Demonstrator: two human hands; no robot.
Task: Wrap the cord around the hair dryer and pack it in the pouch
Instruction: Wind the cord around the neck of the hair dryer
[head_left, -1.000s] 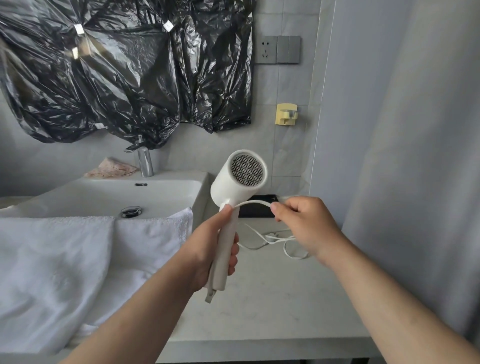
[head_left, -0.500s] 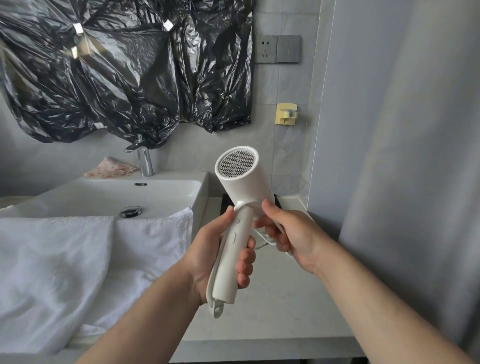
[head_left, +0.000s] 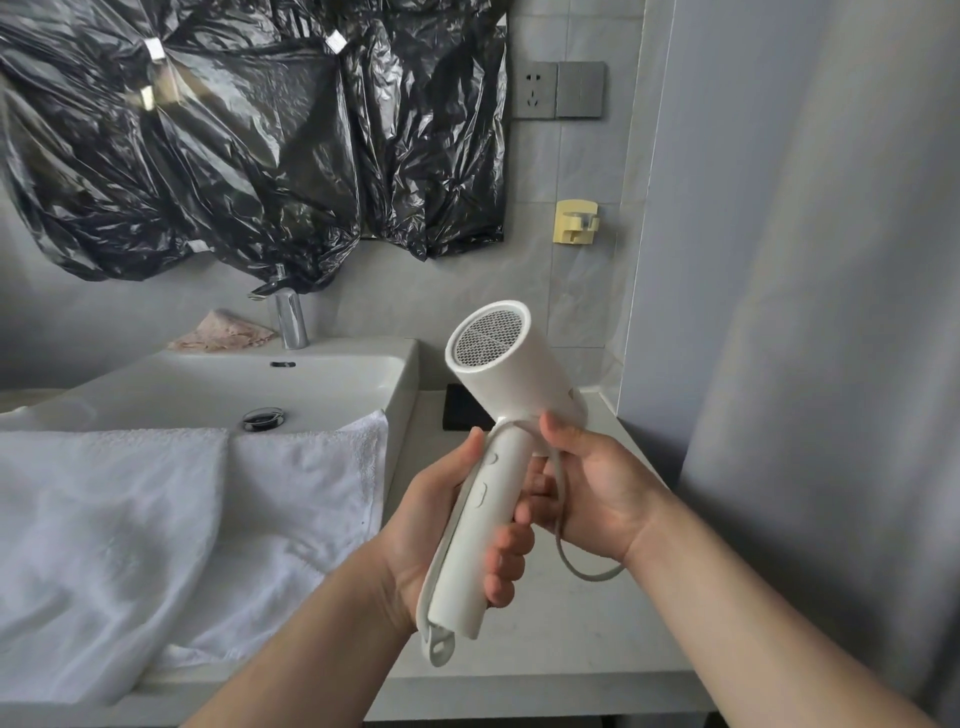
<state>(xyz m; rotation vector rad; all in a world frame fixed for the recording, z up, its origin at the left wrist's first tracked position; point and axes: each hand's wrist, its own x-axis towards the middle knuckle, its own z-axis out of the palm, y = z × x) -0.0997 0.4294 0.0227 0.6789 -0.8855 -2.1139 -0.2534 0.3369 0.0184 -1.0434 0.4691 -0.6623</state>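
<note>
A white hair dryer (head_left: 506, 364) is held upright above the counter, its mesh end facing up and left. My left hand (head_left: 436, 525) grips its handle from the left, fingers curled round the front. My right hand (head_left: 597, 488) holds the white cord (head_left: 563, 540) against the top of the handle, thumb pressed just under the barrel. One turn of cord lies across the neck, and a loop hangs below my right palm. A dark object (head_left: 460, 410), perhaps the pouch, lies on the counter behind the dryer, mostly hidden.
A white basin (head_left: 208, 384) with a chrome tap (head_left: 288, 317) stands at the left, white towels (head_left: 156, 519) draped over its front. The grey counter (head_left: 571, 639) ends at a front edge near me. A grey wall panel (head_left: 779, 312) stands close on the right.
My right hand has carried the cord in from the right and round the dryer's neck, closing against the handle. The dryer has tilted and turned, and the slack cord has left the counter.
</note>
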